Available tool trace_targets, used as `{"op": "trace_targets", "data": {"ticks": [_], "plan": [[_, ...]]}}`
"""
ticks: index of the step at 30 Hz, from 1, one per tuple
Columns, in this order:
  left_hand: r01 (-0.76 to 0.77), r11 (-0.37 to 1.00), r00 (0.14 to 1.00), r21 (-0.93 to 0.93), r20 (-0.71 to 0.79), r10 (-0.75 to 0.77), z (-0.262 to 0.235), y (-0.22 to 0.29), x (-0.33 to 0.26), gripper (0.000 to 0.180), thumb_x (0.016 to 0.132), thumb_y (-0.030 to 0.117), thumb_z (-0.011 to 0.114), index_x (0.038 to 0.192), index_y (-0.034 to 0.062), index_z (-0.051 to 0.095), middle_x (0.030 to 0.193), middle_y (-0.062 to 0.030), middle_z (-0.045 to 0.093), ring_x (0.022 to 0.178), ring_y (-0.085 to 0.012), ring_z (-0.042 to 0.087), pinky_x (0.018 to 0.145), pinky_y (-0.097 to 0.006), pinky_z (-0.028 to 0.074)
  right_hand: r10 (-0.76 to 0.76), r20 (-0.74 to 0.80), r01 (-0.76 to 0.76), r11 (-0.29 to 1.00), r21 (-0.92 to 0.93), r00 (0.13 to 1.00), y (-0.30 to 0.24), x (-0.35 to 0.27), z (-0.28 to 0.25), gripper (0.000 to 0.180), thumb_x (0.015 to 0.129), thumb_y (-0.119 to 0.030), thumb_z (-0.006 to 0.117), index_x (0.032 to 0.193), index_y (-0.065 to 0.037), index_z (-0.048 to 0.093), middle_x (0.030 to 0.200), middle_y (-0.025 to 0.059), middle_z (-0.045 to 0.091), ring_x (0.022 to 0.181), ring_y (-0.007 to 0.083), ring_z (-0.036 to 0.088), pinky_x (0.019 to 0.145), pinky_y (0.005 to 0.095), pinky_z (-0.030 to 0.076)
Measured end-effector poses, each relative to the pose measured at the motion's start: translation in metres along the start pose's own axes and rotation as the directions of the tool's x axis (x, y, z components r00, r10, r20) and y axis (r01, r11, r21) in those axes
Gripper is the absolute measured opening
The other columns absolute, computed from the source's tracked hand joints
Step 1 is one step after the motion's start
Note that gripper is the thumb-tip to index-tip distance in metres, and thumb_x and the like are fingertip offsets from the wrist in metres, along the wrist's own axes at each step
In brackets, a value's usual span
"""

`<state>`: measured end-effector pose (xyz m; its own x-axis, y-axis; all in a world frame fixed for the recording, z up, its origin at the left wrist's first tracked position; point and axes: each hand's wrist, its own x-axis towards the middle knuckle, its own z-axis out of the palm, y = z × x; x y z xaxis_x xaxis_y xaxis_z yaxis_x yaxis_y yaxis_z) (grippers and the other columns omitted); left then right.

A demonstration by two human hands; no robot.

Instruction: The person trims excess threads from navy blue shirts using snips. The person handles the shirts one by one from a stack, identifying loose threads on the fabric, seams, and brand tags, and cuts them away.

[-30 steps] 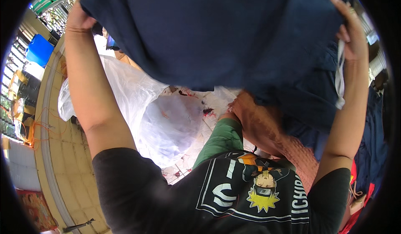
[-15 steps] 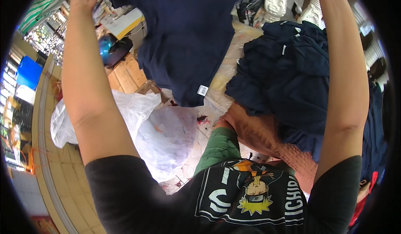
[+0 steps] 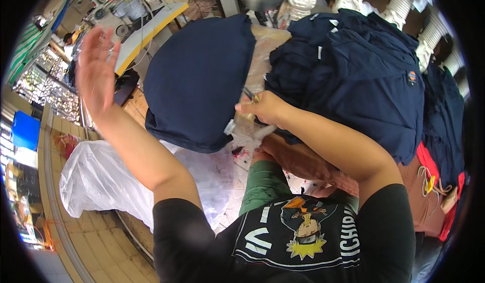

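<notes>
**One hand pins, one hand flies free over the navy garment**

A crowded sewing workshop here, a pale worktable [image 3: 255, 55] running away towards a yellow-edged machine bench [image 3: 151, 22], and right in the middle of it lies the folded navy garment [image 3: 199, 81], spread flat on the table just left of the gripping hand. Its small white tag [image 3: 230, 127] pokes out at the near edge, touching distance from the fingers.

The right hand [image 3: 265, 108] is down on the table at that near edge, fingers closed together around something thin and pale; a small snipping tool or a loose label, I cannot tell which from here. It sits low and close, a position that looks chosen to work at the hem or tag rather than to lift the cloth.

The left hand [image 3: 96, 68] is up in the air, well away to the far left of the grip, palm open, fingers spread, holding nothing at all. It reads as released, clear of the fabric so the garment lies undisturbed.

Just right of the grip, a heaped pile of navy garments [image 3: 358, 76] slumps against the table. Under the raised forearm, a big clear plastic bag [image 3: 96, 182] billows on the wooden floor [image 3: 83, 242]. Below the grip, a rust-brown cloth [image 3: 303, 161] drapes across the lap.
</notes>
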<state>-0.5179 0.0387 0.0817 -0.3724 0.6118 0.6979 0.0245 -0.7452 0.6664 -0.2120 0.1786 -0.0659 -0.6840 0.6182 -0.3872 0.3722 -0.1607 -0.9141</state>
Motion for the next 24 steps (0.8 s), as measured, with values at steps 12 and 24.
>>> {"op": "trace_targets", "data": {"ticks": [12,24], "plan": [[-0.055,0.948,-0.422,-0.312,0.868,0.261,0.237,0.120,-0.093,0.029,0.089,0.025,0.055,0.101,-0.0014,0.051,0.100,-0.0148,0.052,0.093,-0.0284,0.051,0.084,-0.040,0.040,-0.426,-0.034,0.373,0.825,-0.424,0.904,-0.065,-0.245,-0.161,0.027,0.092,-0.013,0.062,0.116,-0.001,0.063,0.085,0.0004,0.071,0.071,-0.0009,0.052,0.062,0.0174,0.039],[0.782,-0.447,0.620,-0.435,0.465,0.632,0.573,0.097,-0.350,0.015,0.075,0.018,0.075,0.074,0.0036,0.070,0.075,-0.0224,0.065,0.075,-0.0390,0.061,0.069,-0.047,0.049,-0.657,-0.377,-0.249,0.284,-0.926,0.653,-0.010,-0.401,-0.313,0.027,0.094,-0.005,0.050,0.118,-0.006,0.063,0.075,0.0089,0.064,0.063,0.0114,0.053,0.061,0.0286,0.043]]}}
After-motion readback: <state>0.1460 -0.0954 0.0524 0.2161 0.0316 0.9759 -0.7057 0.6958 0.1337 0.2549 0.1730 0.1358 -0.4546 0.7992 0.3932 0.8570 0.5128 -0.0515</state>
